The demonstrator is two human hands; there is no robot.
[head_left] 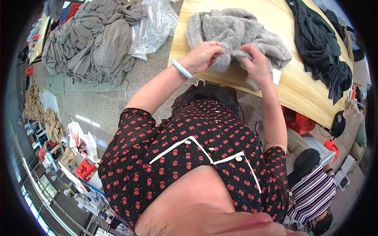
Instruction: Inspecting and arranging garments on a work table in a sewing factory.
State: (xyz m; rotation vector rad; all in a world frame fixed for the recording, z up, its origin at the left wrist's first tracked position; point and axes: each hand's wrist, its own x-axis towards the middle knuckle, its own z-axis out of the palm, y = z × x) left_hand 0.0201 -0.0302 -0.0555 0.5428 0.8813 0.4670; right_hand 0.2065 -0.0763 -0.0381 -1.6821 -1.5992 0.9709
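**Both hands pinched on grey knit at the table's near edge**

Here at the wooden table (301, 82), the fuzzy grey knit garment (246, 25) lies in a loose crumple on the person's side of the top, toward the table's left end. Its longer spread runs crosswise, slanting from the table's far left down toward its near edge on the right. One bunched part points straight at the person, drawn up between the hands; which end of the garment that is, I can't tell from here. Another grey fold droops at the near edge, below the right hand.

Now the room around it: the garment's left side sits just inside the table's left edge. Over on the right, a broad band of pale wood shows before the dark garment (319, 43) draped at the table's right side. More wood shows beyond the knit, and a small white piece (276, 76) sits by the near edge, beside the right wrist.

And the hands! The left hand (204, 55), a pale bracelet (181, 69) on its wrist, has thumb and fingers closed together on the bunched knit. Just beside it, the right hand (256, 63) bends over, thumb and fingertips clamped on a neighbouring fold. A short stretch of knit spans the narrow gap between them, right above the table's near edge.
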